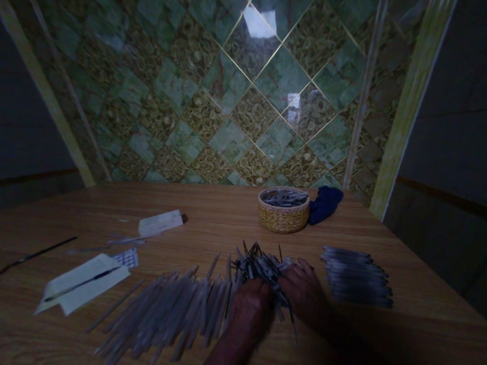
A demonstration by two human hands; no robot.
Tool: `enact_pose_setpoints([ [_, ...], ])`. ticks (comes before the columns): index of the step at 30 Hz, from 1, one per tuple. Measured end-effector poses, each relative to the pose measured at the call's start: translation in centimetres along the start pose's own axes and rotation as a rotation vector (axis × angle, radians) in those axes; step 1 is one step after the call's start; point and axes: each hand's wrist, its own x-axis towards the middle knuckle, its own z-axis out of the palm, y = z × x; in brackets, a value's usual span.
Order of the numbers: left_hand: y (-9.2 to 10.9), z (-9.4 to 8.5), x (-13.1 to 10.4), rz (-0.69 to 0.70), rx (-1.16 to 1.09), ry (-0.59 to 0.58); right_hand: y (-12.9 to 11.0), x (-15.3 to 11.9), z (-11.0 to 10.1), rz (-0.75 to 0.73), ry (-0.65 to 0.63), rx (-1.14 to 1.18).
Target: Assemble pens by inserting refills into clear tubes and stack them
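Two bare hands work over a brown tabletop in dim light. At lower centre, the left hand is curled against a tangled heap of dark sticks; the right hand touches the heap's right side. Fingertips are hidden, so I cannot tell whether either grip is clenched on a stick or loose. At lower left, many pale sticks lie fanned out, roughly side by side. At middle right, a neat row of sticks sits apart, evenly stacked. The ordering looks partial: that row seems finished, while the heap remains jumbled. Above centre right, a round basket holds more sticks, beside a blue cloth.
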Motion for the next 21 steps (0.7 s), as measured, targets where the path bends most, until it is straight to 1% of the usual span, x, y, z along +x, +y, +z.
enact_pose_setpoints([
  [3, -0.1, 0.1, 0.0, 0.001, -0.008, 0.022, 1.3, 0.1, -0.7, 0.002, -0.113, -0.012],
  [6, -0.2, -0.2, 0.1, -0.008, -0.039, 0.051, 3.6, 0.2, -2.5, 0.073, -0.237, -0.049],
  [8, -0.3, -0.4, 0.2, -0.034, -0.049, 0.056, 5.8, 0.1, -3.9, 0.174, -0.281, -0.068],
  [11, -0.5, -0.5, 0.2, -0.069, -0.04, 0.027, 10.0, -0.6, -5.6, 0.323, -0.352, -0.109],
  [13, -0.7, -0.4, 0.2, -0.084, -0.026, 0.002, 13.0, -1.2, -6.3, 0.411, -0.442, -0.163],
  [15, -0.8, -0.3, 0.2, -0.109, -0.01, -0.026, 15.4, -1.9, -6.6, 0.451, -0.501, -0.209],
  [17, -0.9, -0.3, 0.3, -0.145, 0.01, -0.054, 17.2, -2.6, -6.7, 0.483, -0.534, -0.227],
  [21, -1.4, -0.5, 0.5, -0.215, 0.05, -0.097, 19.0, -3.6, -6.3, 0.507, -0.568, -0.215],
])
